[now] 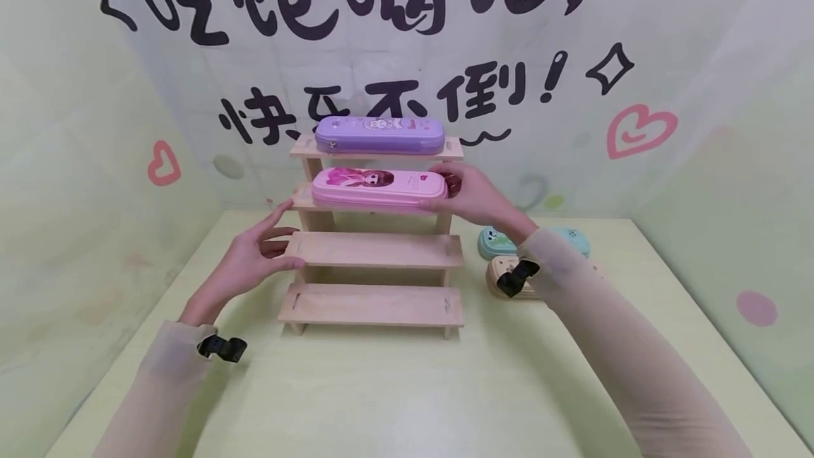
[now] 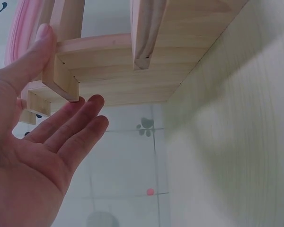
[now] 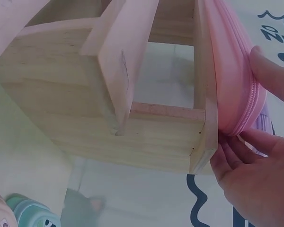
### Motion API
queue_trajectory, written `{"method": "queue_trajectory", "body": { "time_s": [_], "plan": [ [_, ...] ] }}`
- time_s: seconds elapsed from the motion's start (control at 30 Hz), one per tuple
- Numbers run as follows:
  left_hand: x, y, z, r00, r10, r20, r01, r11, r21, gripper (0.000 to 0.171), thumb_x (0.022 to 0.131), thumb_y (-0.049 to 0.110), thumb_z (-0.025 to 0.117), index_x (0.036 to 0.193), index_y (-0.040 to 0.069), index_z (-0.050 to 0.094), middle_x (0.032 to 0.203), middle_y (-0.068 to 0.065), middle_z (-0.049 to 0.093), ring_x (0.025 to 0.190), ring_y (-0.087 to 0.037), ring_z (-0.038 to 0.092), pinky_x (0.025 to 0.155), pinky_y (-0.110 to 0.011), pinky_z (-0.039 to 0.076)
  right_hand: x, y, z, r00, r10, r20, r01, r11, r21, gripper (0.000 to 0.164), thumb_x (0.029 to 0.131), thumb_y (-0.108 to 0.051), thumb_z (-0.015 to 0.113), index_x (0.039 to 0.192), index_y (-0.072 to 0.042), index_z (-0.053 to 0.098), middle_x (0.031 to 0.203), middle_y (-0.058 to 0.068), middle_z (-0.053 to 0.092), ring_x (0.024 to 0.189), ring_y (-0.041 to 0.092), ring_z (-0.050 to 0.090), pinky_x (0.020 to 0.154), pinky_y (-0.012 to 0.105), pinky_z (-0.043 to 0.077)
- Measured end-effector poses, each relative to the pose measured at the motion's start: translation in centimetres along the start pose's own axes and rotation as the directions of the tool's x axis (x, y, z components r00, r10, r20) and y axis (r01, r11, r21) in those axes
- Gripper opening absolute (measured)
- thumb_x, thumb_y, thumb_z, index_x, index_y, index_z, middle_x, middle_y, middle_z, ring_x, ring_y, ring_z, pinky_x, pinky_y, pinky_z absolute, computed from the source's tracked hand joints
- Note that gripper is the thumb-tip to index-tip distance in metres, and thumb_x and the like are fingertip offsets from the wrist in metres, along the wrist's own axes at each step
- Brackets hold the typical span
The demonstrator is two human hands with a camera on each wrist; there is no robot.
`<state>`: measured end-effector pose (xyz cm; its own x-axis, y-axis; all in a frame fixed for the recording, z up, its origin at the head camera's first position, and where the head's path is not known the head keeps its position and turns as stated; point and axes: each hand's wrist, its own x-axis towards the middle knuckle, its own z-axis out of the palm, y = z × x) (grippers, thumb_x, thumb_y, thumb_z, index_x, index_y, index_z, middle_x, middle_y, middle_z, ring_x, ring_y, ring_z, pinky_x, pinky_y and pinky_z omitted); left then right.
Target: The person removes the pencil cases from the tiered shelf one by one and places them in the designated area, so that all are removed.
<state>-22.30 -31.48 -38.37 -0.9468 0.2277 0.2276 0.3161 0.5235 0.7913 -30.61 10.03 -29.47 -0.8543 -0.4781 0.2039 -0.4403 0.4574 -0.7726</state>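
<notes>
A pink pencil case (image 1: 381, 191) with a girl's picture on its lid lies along the second tier from the top of a wooden stepped rack (image 1: 375, 249). My right hand (image 1: 469, 194) grips its right end; in the right wrist view the thumb is on one side of the zipped case (image 3: 233, 71) and the fingers are on the other. My left hand (image 1: 254, 249) touches the rack's left side with fairly straight fingers, and its thumb (image 2: 38, 52) rests against a board end. A purple pencil case (image 1: 381, 136) lies on the top tier.
On the table (image 1: 394, 394), right of the rack, a teal pencil case (image 1: 492, 242) and a beige pencil case (image 1: 499, 271) lie partly behind my right forearm. Bare boards form the lower two tiers. A printed backdrop (image 1: 547, 175) stands behind the rack.
</notes>
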Motion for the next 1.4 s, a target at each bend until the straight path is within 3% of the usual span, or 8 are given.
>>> {"method": "queue_trajectory", "body": {
  "time_s": [0.23,0.43,0.73,1.07,1.23,1.4],
  "plan": [
    [0.2,0.1,0.0,1.000,-0.003,-0.004,0.003,1.000,0.006,0.107,0.087,0.020,0.090,0.166,0.047,0.023,0.148,-0.027,0.056,0.126,-0.042,0.064,0.100,-0.036,0.057,-0.5,0.0,-0.7,0.999,0.048,0.019,-0.049,0.998,0.043,0.070,0.088,-0.020,0.089,0.148,-0.003,0.057,0.127,0.014,0.064,0.110,0.033,0.060,0.092,0.035,0.056],
    [0.2,0.1,0.0,1.000,-0.003,0.006,0.003,1.000,0.003,0.107,0.088,0.020,0.089,0.167,0.046,0.022,0.149,-0.028,0.055,0.126,-0.044,0.063,0.098,-0.033,0.058,-0.4,-0.1,-0.8,0.996,0.072,0.051,-0.074,0.997,0.037,0.071,0.089,-0.023,0.088,0.151,-0.005,0.056,0.123,0.014,0.064,0.107,0.034,0.059,0.083,0.033,0.054],
    [0.2,0.3,-0.2,1.000,0.005,-0.003,-0.005,1.000,0.005,0.106,0.089,0.018,0.088,0.169,0.041,0.022,0.148,-0.030,0.055,0.126,-0.046,0.063,0.097,-0.029,0.058,-0.9,0.3,-1.0,0.998,0.068,0.013,-0.069,0.995,0.075,0.069,0.086,-0.019,0.090,0.146,-0.003,0.060,0.117,0.014,0.066,0.103,0.033,0.058,0.082,0.033,0.054],
    [0.3,0.2,-0.1,1.000,0.005,-0.003,-0.005,1.000,0.011,0.106,0.088,0.020,0.089,0.168,0.044,0.022,0.147,-0.029,0.056,0.125,-0.045,0.064,0.096,-0.029,0.059,-3.2,0.8,-1.8,0.994,0.094,-0.059,-0.089,0.993,0.077,0.070,0.083,-0.022,0.090,0.146,-0.008,0.063,0.125,0.011,0.068,0.106,0.030,0.059,0.087,0.036,0.051],
    [0.3,0.2,0.0,1.000,0.017,-0.002,-0.017,1.000,0.008,0.107,0.087,0.018,0.089,0.168,0.043,0.023,0.145,-0.028,0.058,0.124,-0.045,0.064,0.098,-0.039,0.059,-4.8,1.4,-2.6,0.993,0.092,-0.075,-0.087,0.994,0.067,0.068,0.082,-0.027,0.091,0.143,-0.012,0.065,0.126,0.008,0.068,0.107,0.029,0.057,0.086,0.037,0.049],
    [0.2,0.4,0.0,1.000,0.011,0.003,-0.011,1.000,-0.014,0.107,0.087,0.016,0.089,0.167,0.043,0.024,0.146,-0.028,0.057,0.126,-0.044,0.063,0.099,-0.040,0.058,-6.5,2.1,-3.5,0.991,0.105,-0.088,-0.101,0.994,0.047,0.069,0.083,-0.032,0.092,0.145,-0.016,0.065,0.124,0.008,0.068,0.108,0.028,0.056,0.085,0.038,0.048]
  ]
}}
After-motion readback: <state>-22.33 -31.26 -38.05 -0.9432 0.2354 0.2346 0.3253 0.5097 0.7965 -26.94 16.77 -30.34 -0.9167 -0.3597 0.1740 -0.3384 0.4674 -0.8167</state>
